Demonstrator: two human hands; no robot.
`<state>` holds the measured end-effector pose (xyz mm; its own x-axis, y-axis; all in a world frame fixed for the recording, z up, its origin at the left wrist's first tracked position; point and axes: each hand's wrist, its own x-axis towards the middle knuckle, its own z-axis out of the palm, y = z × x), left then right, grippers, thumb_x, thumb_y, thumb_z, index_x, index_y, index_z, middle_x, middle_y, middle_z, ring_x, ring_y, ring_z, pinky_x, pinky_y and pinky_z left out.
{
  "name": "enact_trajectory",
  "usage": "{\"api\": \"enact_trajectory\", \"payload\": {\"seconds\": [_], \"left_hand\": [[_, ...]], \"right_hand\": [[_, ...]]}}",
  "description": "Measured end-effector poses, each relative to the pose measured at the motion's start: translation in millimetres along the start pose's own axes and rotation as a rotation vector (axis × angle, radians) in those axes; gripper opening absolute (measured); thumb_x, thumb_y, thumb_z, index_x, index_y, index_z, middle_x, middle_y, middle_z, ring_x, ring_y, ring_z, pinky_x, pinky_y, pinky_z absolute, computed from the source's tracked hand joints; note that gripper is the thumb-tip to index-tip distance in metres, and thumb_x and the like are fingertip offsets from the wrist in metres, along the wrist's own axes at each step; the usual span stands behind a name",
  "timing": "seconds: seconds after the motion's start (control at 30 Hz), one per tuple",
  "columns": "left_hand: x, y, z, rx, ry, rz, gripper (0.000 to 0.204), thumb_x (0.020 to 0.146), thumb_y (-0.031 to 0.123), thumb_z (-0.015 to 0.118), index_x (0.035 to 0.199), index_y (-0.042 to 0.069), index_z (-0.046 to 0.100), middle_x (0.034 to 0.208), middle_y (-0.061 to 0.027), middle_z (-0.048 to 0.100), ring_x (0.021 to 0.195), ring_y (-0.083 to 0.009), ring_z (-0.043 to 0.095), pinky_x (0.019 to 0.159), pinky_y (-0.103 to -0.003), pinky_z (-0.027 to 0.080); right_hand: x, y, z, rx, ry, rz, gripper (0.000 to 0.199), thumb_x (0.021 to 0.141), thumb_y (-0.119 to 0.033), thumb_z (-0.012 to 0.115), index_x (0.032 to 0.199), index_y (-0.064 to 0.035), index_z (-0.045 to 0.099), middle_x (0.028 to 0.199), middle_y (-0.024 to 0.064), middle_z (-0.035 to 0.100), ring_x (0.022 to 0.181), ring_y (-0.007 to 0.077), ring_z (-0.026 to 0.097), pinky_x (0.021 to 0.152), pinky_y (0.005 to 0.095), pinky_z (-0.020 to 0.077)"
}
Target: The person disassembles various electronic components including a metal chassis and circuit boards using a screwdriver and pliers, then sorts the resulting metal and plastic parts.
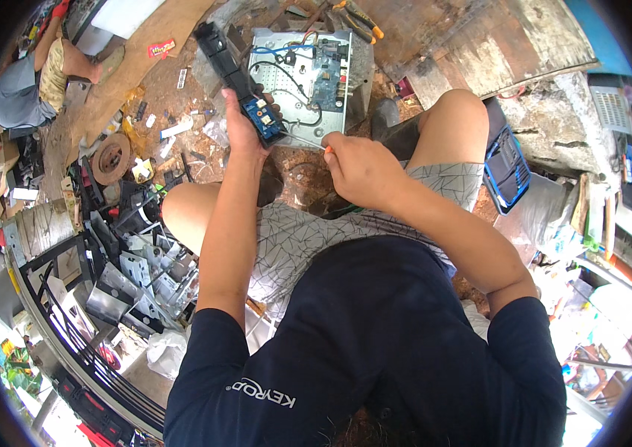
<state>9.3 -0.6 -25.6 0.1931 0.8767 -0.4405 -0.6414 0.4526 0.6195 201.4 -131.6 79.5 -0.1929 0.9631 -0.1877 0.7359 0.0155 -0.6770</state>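
My left hand (pixel 240 127) is closed around a long black plastic panel (pixel 225 61), which slants away to the upper left. A small blue circuit board (pixel 262 118) sits in the panel's near end, facing up. In my right hand (pixel 364 171) is a thin screwdriver (pixel 302 141) with some orange at its handle. Its shaft points left to the near end of the panel; whether the tip touches a screw is too small to tell. Under and beyond the panel lies an open metal chassis (pixel 275 74) with wires and a larger circuit board (pixel 327 74).
Yellow-and-black pliers (pixel 361 22) lie beyond the chassis. A blue-edged tool case (pixel 507 170) is beside my right knee. Scrap metal parts (pixel 144 272) and a rusty disc (pixel 111 159) lie on the left. Another person (pixel 25 93) sits at the far left. Worn plywood (pixel 502 52) lies far right.
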Motion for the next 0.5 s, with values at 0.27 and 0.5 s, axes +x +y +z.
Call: {"api": "enact_trajectory", "payload": {"seconds": [0.27, 0.5], "left_hand": [[1.4, 11.3, 7.6, 0.013, 0.066, 0.051, 0.067, 0.097, 0.065, 0.032, 0.107, 0.004, 0.058, 0.081, -0.0095, 0.064, 0.069, -0.0238, 0.062, 0.062, -0.037, 0.053], [-5.2, -5.1, 20.9, 0.074, 0.068, 0.031, 0.074, 0.092, 0.074, 0.033, 0.106, 0.006, 0.058, 0.079, -0.0079, 0.063, 0.068, -0.0228, 0.063, 0.061, -0.037, 0.054]], "right_hand": [[-9.3, 8.4, 27.3, 0.021, 0.156, -0.06, 0.029, 0.095, -0.015, 0.051, 0.122, -0.0034, 0.053, 0.098, 0.0206, 0.063, 0.086, 0.0393, 0.063, 0.073, 0.0471, 0.0514], [0.3, 17.4, 41.3, 0.133, 0.265, -0.049, 0.03, 0.097, -0.018, 0.051, 0.122, -0.0026, 0.054, 0.102, 0.0218, 0.064, 0.091, 0.0396, 0.064, 0.078, 0.0448, 0.0509]]}}
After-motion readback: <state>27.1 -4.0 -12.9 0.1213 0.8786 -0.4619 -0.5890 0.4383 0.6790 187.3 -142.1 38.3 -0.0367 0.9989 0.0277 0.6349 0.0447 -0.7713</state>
